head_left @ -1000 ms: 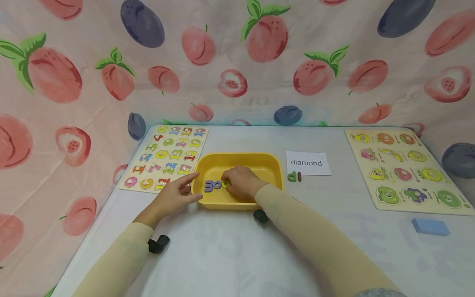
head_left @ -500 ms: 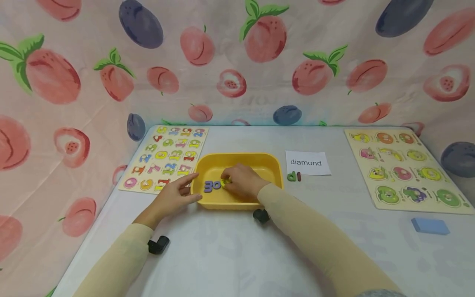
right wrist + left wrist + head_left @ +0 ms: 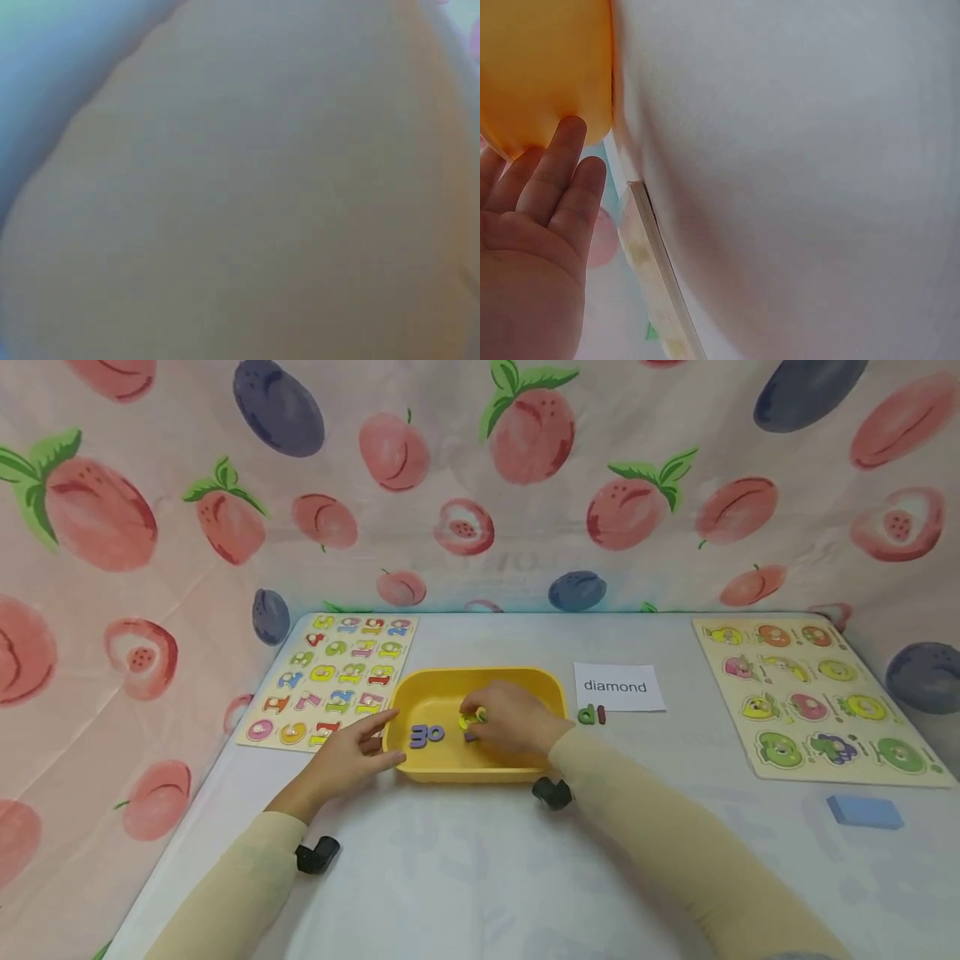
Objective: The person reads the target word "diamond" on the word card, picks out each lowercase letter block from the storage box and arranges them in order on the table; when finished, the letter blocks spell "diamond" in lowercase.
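A yellow tray [image 3: 480,775] lies in the middle of the table, as the head view shows. My left hand [image 3: 348,762] is at its left end, fingers extended and thumb near the front rim. In the left wrist view, fingertips [image 3: 571,127] rest against the tray's outer wall. Inside the tray, my right hand [image 3: 510,718] pinches a yellow letter [image 3: 467,721]; the fingers partly hide its shape. A small purple piece [image 3: 470,737] shows just under those fingers. Left of them lie a purple letter m [image 3: 418,737] and a purple letter o [image 3: 436,733]. Blurred, close surfaces fill the right wrist view.
Behind the tray's right side is a white card [image 3: 619,687] reading "diamond". By its lower left lie a green d [image 3: 587,715] and a dark red i [image 3: 602,715]. A number board [image 3: 352,647] is at left, a fruit board [image 3: 817,693] at right, near a blue block [image 3: 865,812].
My right hand has shifted rightward within the tray, carrying the yellow letter away from the purple o. The purple piece under its fingers has come into sight. My left hand stays at the tray.
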`<state>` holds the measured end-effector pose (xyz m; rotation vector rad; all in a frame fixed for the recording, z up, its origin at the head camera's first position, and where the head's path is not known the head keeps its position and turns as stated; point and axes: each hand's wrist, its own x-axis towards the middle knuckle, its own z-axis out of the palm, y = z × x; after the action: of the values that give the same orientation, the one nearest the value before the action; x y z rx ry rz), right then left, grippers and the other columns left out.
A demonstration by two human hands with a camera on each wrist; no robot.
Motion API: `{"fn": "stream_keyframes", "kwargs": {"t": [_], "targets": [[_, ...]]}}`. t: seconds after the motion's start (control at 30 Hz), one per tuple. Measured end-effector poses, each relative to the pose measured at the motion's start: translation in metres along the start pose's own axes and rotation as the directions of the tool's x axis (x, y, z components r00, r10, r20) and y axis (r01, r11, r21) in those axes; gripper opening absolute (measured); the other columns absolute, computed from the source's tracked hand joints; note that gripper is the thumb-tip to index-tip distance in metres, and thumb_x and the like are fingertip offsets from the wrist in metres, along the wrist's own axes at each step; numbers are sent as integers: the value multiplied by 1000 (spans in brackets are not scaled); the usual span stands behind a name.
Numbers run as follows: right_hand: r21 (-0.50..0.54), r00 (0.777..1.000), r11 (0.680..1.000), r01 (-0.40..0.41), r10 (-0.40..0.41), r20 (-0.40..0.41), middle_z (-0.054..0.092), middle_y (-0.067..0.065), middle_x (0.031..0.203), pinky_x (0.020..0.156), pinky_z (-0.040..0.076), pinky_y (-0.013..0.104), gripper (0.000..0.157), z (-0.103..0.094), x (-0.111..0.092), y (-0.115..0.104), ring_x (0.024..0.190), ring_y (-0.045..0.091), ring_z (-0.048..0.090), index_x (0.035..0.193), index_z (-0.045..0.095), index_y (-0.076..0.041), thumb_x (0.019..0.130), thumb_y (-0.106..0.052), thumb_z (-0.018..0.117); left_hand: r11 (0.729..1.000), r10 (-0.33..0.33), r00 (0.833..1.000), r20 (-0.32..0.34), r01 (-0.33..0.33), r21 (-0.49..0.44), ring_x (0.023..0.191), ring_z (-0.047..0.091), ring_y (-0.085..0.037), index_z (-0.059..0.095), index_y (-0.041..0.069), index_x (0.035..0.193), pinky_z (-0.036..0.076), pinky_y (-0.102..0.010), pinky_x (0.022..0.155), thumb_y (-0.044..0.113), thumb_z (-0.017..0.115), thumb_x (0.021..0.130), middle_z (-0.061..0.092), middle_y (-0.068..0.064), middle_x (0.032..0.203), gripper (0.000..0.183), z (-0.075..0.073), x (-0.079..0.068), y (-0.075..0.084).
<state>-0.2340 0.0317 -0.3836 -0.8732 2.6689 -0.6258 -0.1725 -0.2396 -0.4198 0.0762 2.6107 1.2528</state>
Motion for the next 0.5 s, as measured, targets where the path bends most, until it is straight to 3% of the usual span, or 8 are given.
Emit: {"fn": "stream_keyframes", "kwargs": {"t": [0.3,0.5], "targets": [[24,995,997,75,-73,-65,69,2,116,102,47,38,29,-22,-19,11,112,25,59,122,71,-8,94,-18,69,1000,17,1000,8,-17,-19,130,53,-35,42,17,154,48,-42,101,30,79,89,39,-15,156,76,-1,-1,0],[-3,990,998,56,-56,-131,68,3,113,98,49,39,28,-37,-36,19,108,26,56,121,72,-10,95,-20,70,1000,15,1000,9,-14,-24,130,54,-34,42,17,154,48,-42,101,30,79,89,39,-14,156,76,-1,0,-1]]}}
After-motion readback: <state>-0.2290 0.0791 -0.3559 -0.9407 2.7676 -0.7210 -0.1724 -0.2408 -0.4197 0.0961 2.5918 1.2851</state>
